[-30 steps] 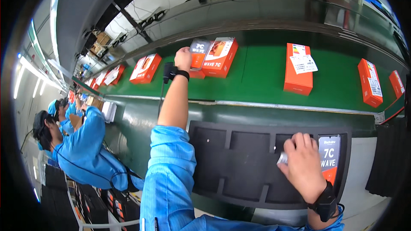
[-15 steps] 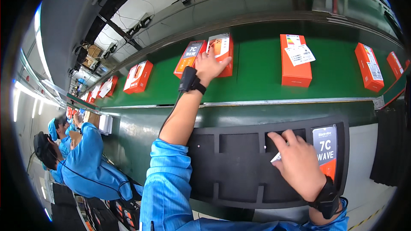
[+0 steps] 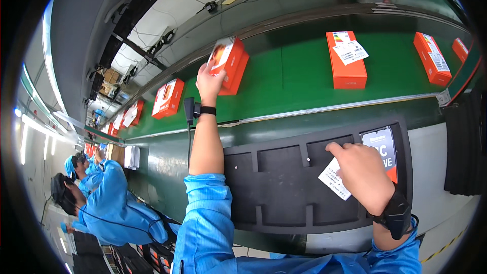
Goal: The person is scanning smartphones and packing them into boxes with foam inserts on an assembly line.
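My left hand [image 3: 209, 84] grips an orange box [image 3: 221, 55] with a white pictured top, at the far left of the green belt. That box sits on or against a second orange box [image 3: 236, 76], which it mostly hides; I cannot tell which. My right hand [image 3: 366, 173] is closed on a white printed label slip [image 3: 335, 179] above the black compartmented tray [image 3: 281, 193]. In the tray's right end compartment lies a grey-and-orange box [image 3: 386, 144], partly covered by the right hand.
The green belt [image 3: 294, 71] runs across the far side. On it stand an orange box with a white label [image 3: 349, 71], another orange box [image 3: 432, 61] farther right, and one [image 3: 168, 99] to the left. Co-workers in blue [image 3: 119, 205] sit at the left.
My left hand has gone from resting on the white-topped box to gripping it, shifting it left over the neighbouring box. My right hand has moved slightly right, showing more of the label slip.
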The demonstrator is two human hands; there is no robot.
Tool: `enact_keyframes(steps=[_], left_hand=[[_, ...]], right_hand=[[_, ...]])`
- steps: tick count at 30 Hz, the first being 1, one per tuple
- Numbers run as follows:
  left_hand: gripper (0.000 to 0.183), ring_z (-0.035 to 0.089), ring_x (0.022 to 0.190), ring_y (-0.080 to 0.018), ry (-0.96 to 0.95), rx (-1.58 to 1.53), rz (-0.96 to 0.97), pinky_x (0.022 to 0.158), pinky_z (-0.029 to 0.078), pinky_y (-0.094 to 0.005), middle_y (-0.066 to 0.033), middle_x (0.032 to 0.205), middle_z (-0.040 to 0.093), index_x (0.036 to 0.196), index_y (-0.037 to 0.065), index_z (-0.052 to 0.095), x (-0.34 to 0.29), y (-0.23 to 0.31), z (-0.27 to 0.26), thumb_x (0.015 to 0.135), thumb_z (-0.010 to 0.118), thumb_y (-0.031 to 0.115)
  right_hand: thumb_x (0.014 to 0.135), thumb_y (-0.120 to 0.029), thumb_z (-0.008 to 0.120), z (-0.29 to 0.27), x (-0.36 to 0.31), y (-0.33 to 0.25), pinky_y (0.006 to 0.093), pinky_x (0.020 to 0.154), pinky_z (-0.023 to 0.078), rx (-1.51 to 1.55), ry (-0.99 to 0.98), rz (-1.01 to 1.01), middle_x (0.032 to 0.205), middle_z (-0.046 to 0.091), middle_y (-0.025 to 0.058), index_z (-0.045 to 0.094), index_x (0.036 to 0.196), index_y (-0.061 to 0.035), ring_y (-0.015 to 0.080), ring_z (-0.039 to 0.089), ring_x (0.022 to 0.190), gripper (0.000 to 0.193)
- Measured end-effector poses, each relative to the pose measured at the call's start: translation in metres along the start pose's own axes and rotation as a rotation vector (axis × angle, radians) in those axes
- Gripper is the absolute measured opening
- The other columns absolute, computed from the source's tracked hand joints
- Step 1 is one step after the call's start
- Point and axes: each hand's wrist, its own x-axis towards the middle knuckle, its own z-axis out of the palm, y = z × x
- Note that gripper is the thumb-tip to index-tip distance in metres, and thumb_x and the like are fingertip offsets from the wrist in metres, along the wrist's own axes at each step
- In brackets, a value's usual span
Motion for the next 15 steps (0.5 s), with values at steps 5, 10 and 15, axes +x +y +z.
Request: enact_keyframes(steps=[5, 10, 15], left_hand=[[0.064, 0.053, 0.119, -0.0323, -0.053, 0.179, -0.059, 0.1, 0.041, -0.0466, -0.0161, 0.138, 0.048, 0.125, 0.017, 0.062, -0.005, 0.009, 0.016, 0.065, 0.066, 0.04], [0.069, 0.057, 0.111, -0.0359, -0.28, 0.075, -0.11, 0.096, 0.045, -0.0414, -0.0172, 0.136, 0.05, 0.129, 0.017, 0.059, -0.001, -0.008, 0.023, 0.064, 0.067, 0.04], [0.078, 0.056, 0.114, -0.0382, -0.374, 0.415, -0.013, 0.098, 0.046, -0.0424, -0.0204, 0.143, 0.041, 0.139, 0.022, 0.047, -0.009, -0.009, 0.038, 0.067, 0.068, 0.045]], right_hand=[[0.07, -0.002, 0.067, 0.008, 0.006, -0.001, 0.0398, 0.066, 0.05, 0.033, -0.006, 0.058, 0.077, 0.064, 0.0132, 0.057, 0.1, -0.0032, 0.031, 0.065, 0.076, 0.032], [0.071, -0.003, 0.069, 0.012, 0.009, -0.004, 0.0388, 0.069, 0.05, 0.018, -0.026, 0.079, 0.083, 0.064, 0.0122, 0.058, 0.103, -0.0057, 0.0299, 0.065, 0.082, 0.034], [0.071, 0.0, 0.061, 0.017, 0.014, -0.008, 0.0388, 0.066, 0.051, 0.067, 0.085, -0.086, 0.076, 0.063, 0.0142, 0.059, 0.085, -0.0013, 0.0309, 0.065, 0.077, 0.015]])
